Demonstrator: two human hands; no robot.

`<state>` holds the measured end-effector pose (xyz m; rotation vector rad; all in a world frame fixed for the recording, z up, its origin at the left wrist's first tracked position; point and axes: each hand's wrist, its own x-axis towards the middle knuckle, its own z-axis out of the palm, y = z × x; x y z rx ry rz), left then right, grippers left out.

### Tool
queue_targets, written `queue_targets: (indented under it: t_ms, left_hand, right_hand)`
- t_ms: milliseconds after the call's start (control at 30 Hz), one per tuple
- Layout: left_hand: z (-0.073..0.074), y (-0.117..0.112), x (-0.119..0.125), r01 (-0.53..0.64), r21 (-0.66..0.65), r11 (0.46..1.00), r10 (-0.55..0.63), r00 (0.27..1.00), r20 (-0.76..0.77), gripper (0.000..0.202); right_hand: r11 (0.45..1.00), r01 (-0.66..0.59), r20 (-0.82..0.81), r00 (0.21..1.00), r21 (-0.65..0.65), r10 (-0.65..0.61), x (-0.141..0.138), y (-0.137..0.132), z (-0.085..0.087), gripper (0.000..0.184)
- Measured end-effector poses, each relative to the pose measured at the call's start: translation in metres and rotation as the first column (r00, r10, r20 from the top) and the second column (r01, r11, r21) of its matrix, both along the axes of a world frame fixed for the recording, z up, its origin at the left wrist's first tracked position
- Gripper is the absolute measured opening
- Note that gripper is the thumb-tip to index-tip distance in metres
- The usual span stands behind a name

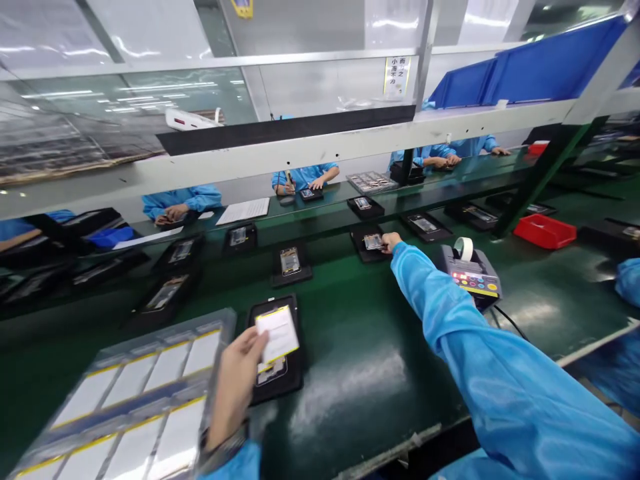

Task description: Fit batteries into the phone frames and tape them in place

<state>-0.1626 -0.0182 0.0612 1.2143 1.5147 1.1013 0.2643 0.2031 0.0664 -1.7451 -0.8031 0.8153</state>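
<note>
My left hand (240, 373) pinches a flat white phone battery (280, 333) with yellow edges. It hangs over a black holder (290, 383) in which an opened phone (273, 375) lies, partly covered by the battery. At the lower left, a clear plastic tray (227, 327) carries rows of similar white batteries (133, 380). My right arm stretches far forward across the bench. The fingers of my right hand (391, 242) close on the right end of another opened phone (373, 242), which is in or just over its black holder (359, 248).
Several black holders with opened phones line the green bench (350, 373). A grey tape dispenser (473, 273) stands by my right sleeve, with a red bin (545, 231) beyond. A white shelf beam (240, 167) crosses above. Co-workers in blue sleeves (203, 198) work opposite.
</note>
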Motion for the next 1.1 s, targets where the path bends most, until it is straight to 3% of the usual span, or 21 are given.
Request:
queue_targets:
  t_ms: [100,200,367,500,700,933,1033,1100]
  left_hand:
    - [-0.006,0.026,0.064,0.081,-0.014,0.997,-0.076,0.976,0.203,0.044]
    - [-0.014,0.041,0.103,0.153,0.002,0.988,-0.147,0.943,0.297,0.041]
    - [-0.026,0.042,0.132,0.188,0.021,0.982,-0.186,0.943,0.274,0.046]
    - [-0.034,0.036,0.147,0.171,0.001,0.985,-0.166,0.955,0.245,0.042]
    - [-0.041,0.031,0.155,0.137,-0.008,0.991,-0.131,0.962,0.241,0.034]
    - [-0.049,0.029,0.157,0.058,0.060,0.997,-0.069,0.979,0.193,0.024]
    - [-0.050,0.025,0.157,0.027,0.252,0.967,-0.016,0.999,-0.044,0.019]
    - [-0.049,0.023,0.156,0.025,0.382,0.924,0.069,0.971,-0.230,0.018]
  right_hand:
    - [0.999,-0.035,-0.194,0.981,-0.038,0.027,-0.016,-0.032,0.000,0.028]
    - [0.998,-0.061,-0.326,0.944,0.007,0.060,-0.038,-0.079,-0.010,0.016]
    - [0.983,-0.153,-0.462,0.868,0.101,0.182,-0.075,-0.164,-0.039,0.021]
    - [0.936,-0.288,-0.559,0.751,0.200,0.351,-0.093,-0.205,-0.058,0.027]
    - [0.876,-0.392,-0.585,0.654,0.281,0.480,-0.104,-0.224,-0.072,0.049]
    - [0.886,-0.347,-0.606,0.646,0.308,0.464,-0.116,-0.231,-0.079,0.053]
    - [0.891,-0.325,-0.608,0.651,0.317,0.454,-0.116,-0.231,-0.081,0.053]
    - [0.890,-0.319,-0.606,0.652,0.326,0.456,-0.115,-0.230,-0.082,0.054]
